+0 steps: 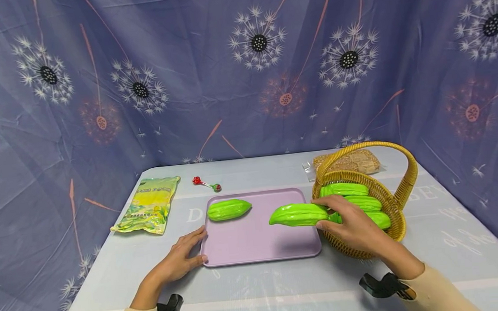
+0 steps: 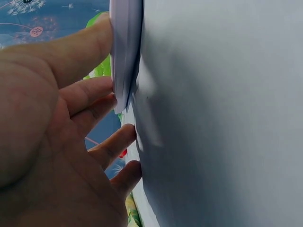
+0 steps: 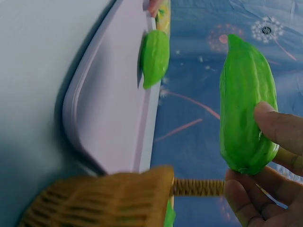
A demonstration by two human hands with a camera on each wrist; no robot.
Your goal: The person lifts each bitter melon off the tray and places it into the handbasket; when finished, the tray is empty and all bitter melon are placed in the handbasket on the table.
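My right hand (image 1: 348, 221) pinches a bright green ridged gourd (image 1: 298, 215) by its blunt end, thumb against fingers. The gourd's pointed tip faces left, above the right part of a pale purple tray (image 1: 257, 246); the right wrist view shows this gourd (image 3: 248, 109) raised off the tray. A similar gourd (image 1: 228, 209) lies at the tray's upper left. With fairly straight fingers, my left hand (image 1: 180, 258) touches the tray's left edge; its thumb (image 2: 90, 47) is against the rim. Several more green gourds (image 1: 345, 189) sit in a wicker basket (image 1: 399, 221) beside the right forearm.
The basket's tall handle (image 1: 363, 145) arches over its opening, close to the tray's right edge. A clear packet of brown food (image 1: 356, 161) lies behind the basket. At the back left are a yellow-green bag (image 1: 151, 206) and two wrapped lollipops (image 1: 207, 184).
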